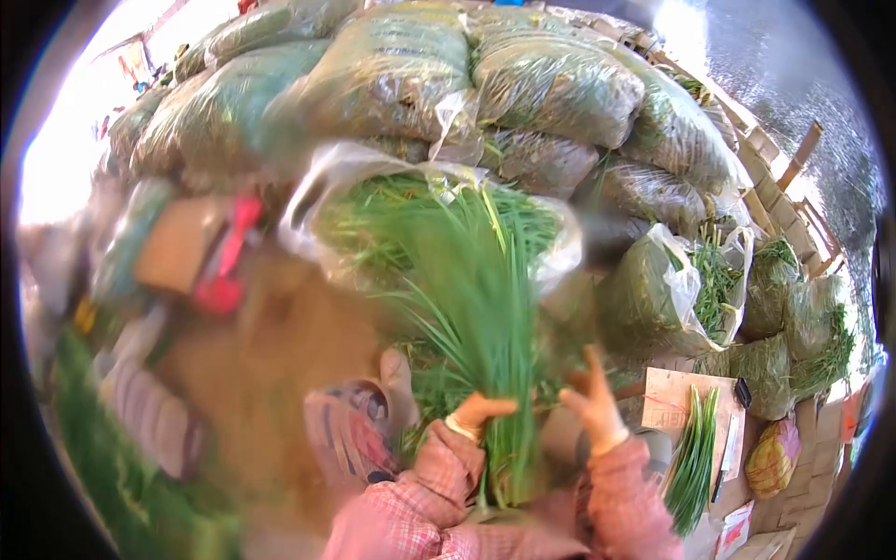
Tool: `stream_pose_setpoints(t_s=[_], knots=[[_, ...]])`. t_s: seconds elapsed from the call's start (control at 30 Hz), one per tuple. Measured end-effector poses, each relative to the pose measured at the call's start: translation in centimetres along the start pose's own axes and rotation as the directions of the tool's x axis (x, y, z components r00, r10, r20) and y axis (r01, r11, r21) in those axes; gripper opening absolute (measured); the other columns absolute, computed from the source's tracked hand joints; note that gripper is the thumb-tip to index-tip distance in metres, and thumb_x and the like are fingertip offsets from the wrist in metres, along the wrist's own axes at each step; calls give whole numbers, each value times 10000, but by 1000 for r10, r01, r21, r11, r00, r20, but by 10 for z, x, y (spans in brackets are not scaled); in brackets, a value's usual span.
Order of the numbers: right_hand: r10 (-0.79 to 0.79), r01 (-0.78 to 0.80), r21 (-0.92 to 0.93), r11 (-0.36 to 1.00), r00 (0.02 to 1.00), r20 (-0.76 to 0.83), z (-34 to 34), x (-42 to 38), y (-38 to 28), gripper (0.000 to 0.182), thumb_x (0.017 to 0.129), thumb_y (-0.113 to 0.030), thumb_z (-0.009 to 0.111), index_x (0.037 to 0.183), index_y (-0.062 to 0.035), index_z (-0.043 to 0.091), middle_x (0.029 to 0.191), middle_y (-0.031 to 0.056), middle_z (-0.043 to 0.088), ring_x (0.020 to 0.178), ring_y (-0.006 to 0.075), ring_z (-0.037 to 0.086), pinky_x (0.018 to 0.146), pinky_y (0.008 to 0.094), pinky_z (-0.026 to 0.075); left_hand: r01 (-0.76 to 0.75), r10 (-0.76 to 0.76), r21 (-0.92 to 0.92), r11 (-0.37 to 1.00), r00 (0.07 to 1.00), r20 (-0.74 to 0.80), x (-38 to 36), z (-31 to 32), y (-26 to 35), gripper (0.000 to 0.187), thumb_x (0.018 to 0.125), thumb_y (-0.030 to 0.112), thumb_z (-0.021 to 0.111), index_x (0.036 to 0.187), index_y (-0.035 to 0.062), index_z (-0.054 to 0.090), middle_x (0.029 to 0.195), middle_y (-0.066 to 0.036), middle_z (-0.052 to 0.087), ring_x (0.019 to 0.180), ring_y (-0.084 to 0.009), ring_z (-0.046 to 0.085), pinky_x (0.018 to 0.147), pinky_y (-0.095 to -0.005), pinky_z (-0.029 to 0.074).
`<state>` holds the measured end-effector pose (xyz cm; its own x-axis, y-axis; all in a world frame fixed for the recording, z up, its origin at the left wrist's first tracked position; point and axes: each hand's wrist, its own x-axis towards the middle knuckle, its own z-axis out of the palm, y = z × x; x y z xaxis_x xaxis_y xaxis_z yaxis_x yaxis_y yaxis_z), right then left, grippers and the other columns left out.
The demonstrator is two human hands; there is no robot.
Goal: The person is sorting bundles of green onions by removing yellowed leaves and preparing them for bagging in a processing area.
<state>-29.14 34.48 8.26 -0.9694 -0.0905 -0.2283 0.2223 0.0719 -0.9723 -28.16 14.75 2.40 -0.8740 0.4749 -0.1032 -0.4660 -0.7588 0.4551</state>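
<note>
My left hand [480, 413], in a pink checked sleeve, is closed around a bunch of long, thin chives [485, 308]. The stalk ends hang below the fist, and the leaves fan upward and away from me, partly blurred. Beyond their tips lies an opened clear plastic bag [308, 219] with more greens in it. To the right of the bunch, my right hand [595, 403] is raised with its fingers apart and nothing in it. A smaller bunch of chives [693, 457] rests at my right on a cardboard piece [661, 392].
Stuffed plastic sacks of greens [392, 79] are stacked at the back. On the right stands an open bag of greens [653, 289]. A knife [724, 467] lies beside the smaller bunch, near a yellowish netted bundle [773, 457]. A pink object [221, 291] is blurred at left.
</note>
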Motion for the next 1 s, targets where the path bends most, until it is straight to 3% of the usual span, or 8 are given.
stream_pose_setpoints(t_s=[0.33, 0.5, 0.63, 0.8, 0.83, 0.9, 0.97, 1.0], knots=[[-455, 250, 447, 859, 773, 442, 16, 62, -105, 788, 721, -170, 741, 1361, -44, 297, 1254, 71, 470, 1148, 198, 442, 979, 332, 346, -79, 16, 774, 628, 996, 89, 26, 50, 59, 637, 625, 54, 758, 1207, 16, 504, 1127, -88, 592, 1013, -183, 562, 914, -326, 431], [-561, 546, 132, 827, 815, 142, 34, 62, -98, 697, 692, -10, 723, 1295, -36, 374, 1093, 72, 548, 1034, 171, 511, 900, 314, 418, -124, 115, 886, 447, 990, 80, 43, 42, 47, 407, 706, 90, 679, 1094, 23, 576, 1034, -71, 634, 964, -178, 586, 842, -320, 454], [-419, 426, 320, 846, 903, -93, 57, 56, -94, 480, 699, -32, 714, 1131, -17, 506, 911, 65, 614, 818, 138, 574, 763, 275, 475, -231, 257, 948, 218, 951, 173, 47, 27, 24, 465, 645, 208, 770, 1057, 81, 595, 1005, -59, 633, 918, -182, 603, 796, -313, 475], [-542, 543, -12, 840, 839, 57, 55, 63, -56, 571, 739, -4, 655, 1260, -21, 424, 1067, 64, 582, 954, 145, 552, 839, 287, 451, -118, 365, 991, 61, 927, 88, 32, 0, 38, 823, 565, 415, 783, 1251, 95, 460, 1328, -206, 381, 1210, -364, 385, 987, -438, 341], [-537, 539, 0, 842, 838, 97, 56, 60, -51, 600, 742, -10, 653, 1286, -23, 399, 1098, 69, 569, 972, 147, 546, 851, 289, 447, -64, 331, 989, -131, 938, 105, 23, 5, 50, 815, 607, 418, 760, 1272, 82, 428, 1333, -220, 370, 1218, -372, 376, 998, -454, 331], [-413, 373, 210, 904, 890, 195, 58, 56, -32, 680, 742, -22, 666, 1337, -32, 338, 1166, 79, 538, 1009, 152, 531, 877, 303, 440, -22, 260, 987, -159, 964, 63, 14, 22, 60, 730, 688, 362, 715, 1279, 62, 409, 1305, -226, 395, 1187, -373, 408, 991, -470, 344], [-147, -72, 621, 781, 944, 295, 58, 56, -4, 727, 748, -58, 685, 1365, -42, 301, 1206, 82, 520, 1029, 158, 525, 894, 317, 439, -66, 222, 960, 271, 975, 4, 20, 21, 46, 572, 756, 221, 658, 1253, 54, 429, 1228, -195, 464, 1107, -341, 481, 942, -459, 397], [-187, -103, 656, 748, 916, 356, 58, 61, 18, 674, 783, -134, 656, 1359, -52, 316, 1205, 78, 524, 1034, 167, 531, 885, 321, 450, -106, 212, 836, 538, 977, -12, 24, 7, 34, 498, 786, 140, 624, 1241, 53, 439, 1183, -173, 498, 1065, -317, 515, 911, -447, 426]])
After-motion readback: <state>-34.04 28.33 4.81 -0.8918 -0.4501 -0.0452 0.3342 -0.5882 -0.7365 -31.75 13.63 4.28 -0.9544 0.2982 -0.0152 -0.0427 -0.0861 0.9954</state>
